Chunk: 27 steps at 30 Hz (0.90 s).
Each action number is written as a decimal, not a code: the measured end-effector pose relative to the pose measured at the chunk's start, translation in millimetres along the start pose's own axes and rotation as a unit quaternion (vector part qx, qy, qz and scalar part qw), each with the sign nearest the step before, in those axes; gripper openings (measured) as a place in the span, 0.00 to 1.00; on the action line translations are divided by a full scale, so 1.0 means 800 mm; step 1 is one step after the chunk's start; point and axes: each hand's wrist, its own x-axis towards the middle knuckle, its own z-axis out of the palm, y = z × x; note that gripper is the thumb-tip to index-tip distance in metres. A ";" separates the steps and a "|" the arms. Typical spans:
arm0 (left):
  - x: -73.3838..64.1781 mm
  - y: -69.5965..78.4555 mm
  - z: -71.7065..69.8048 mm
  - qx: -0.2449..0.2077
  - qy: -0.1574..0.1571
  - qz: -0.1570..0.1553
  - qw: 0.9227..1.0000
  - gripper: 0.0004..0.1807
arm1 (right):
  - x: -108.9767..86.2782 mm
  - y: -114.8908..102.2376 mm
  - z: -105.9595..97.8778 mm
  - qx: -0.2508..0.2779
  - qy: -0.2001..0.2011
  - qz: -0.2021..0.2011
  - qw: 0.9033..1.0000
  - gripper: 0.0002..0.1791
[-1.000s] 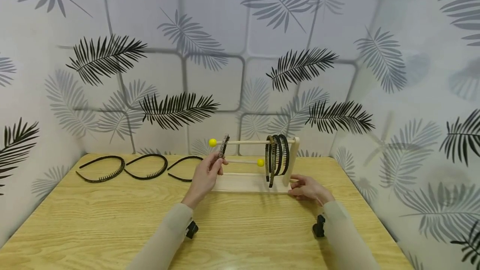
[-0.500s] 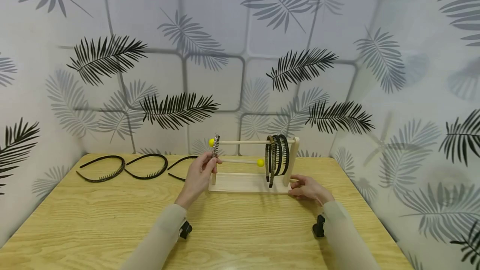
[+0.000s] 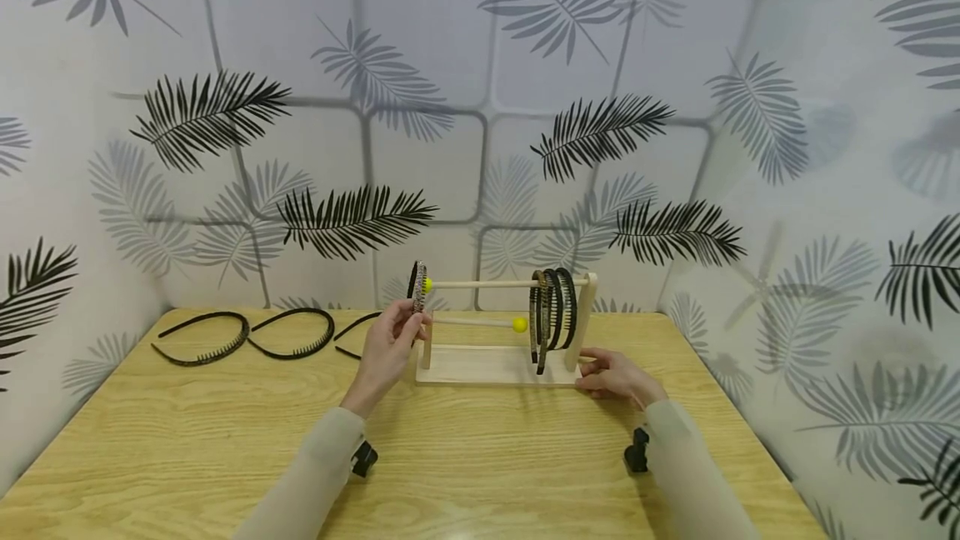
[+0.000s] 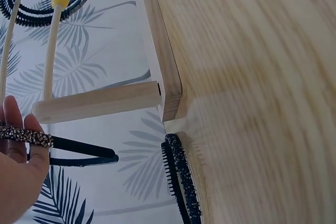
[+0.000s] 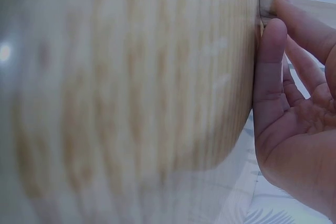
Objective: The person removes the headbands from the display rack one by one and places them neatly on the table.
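Shifting leftward since the earlier frame, the glittery headband [image 3: 420, 286] is now sitting just left of the yellow ball [image 3: 428, 284] on the upper rod [image 3: 487, 284] — probably meaning it is coming free of the wooden rack [image 3: 487, 365]. The left hand [image 3: 386, 347] is pinching it, its grip firmly on the band. Other hanging headbands [image 3: 545, 323] are bunching at the rod's right end. The right hand [image 3: 618, 375] is touching the rack's right end — whether its grip is clasping the wood, one cannot tell. Three dark headbands [image 3: 331, 327] are lying far left on the desk [image 3: 480, 457].
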 end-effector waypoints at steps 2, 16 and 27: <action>-0.001 0.000 -0.002 0.005 0.007 0.000 1.000 0.14 | 0.000 0.001 0.000 -0.001 0.000 -0.004 1.000 0.41; -0.006 -0.004 -0.038 0.039 0.029 -0.019 0.999 0.19 | 0.000 -0.001 0.000 -0.004 0.006 -0.002 1.000 0.42; -0.020 0.012 -0.075 0.077 0.012 -0.021 0.997 0.19 | 0.001 -0.005 0.003 -0.008 0.004 0.000 1.000 0.41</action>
